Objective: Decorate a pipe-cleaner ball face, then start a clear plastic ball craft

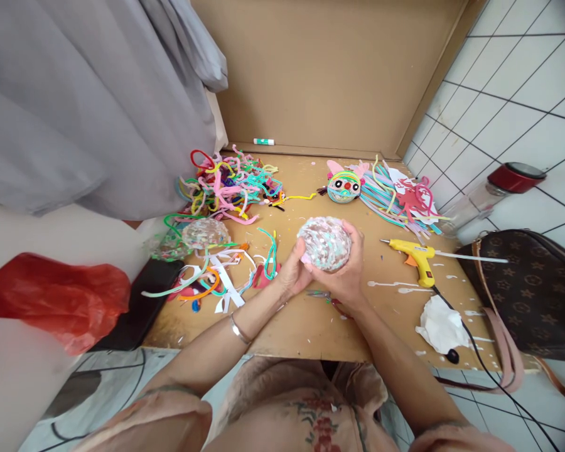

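A wooden bench [311, 326] fills the middle of the view, with a grey curtain [75, 94] hanging far left and a brown bag [537, 295] at the right edge. A tangle of pipe cleaners [230, 185] lies far left, a finished round face [343, 186] behind the hands. At centre, above the bench, both hands cup a wrapped ball [324, 242]: the left hand [292, 274] grasps its near-left side, the right hand [346, 276] wraps underneath and right. Turning it slowly with even pressure should keep the wrapping flat. A yellow glue gun [417, 254] rests just right, a crumpled tissue [440, 326] nearer.
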Available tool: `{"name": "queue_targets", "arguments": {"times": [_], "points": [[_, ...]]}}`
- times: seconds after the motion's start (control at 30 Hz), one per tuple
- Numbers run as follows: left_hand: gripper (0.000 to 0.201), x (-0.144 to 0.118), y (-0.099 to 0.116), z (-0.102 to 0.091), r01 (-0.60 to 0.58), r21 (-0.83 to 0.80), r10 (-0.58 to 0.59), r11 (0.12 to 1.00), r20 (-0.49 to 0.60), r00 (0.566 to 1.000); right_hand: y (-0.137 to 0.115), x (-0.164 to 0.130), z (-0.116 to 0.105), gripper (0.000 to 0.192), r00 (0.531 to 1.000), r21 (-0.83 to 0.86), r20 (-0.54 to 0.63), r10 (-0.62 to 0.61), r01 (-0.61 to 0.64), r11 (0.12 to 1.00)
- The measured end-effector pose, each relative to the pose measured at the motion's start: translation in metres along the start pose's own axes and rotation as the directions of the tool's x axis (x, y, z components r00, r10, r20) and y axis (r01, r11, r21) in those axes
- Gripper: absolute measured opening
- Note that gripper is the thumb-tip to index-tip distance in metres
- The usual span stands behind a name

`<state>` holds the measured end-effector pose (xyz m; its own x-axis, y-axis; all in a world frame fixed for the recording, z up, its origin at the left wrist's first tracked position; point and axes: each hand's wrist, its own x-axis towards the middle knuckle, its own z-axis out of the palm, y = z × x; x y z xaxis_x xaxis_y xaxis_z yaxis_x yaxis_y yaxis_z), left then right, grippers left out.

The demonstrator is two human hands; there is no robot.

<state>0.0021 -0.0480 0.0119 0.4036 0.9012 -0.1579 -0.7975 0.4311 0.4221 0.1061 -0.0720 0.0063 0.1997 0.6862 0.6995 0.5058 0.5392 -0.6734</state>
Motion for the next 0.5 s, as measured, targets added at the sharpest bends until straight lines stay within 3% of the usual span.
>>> {"name": "queue_targets", "arguments": {"times": [0.23,0.5], "points": [[0.058,0.0015,-0.0010,-0.0054,-0.051,0.027,0.049,0.998,0.077,0.996,0.0021,0.0000,-0.0005,0.089,0.999,0.047,-0.001,0.037,-0.037,0.998],[0.101,-0.0006,0.0073,-0.0086,-0.090,0.246,0.030,0.965,0.235,0.972,0.0018,-0.0011,-0.0018,0.093,0.998,0.034,-0.017,-0.058,0.059,0.998]]}}
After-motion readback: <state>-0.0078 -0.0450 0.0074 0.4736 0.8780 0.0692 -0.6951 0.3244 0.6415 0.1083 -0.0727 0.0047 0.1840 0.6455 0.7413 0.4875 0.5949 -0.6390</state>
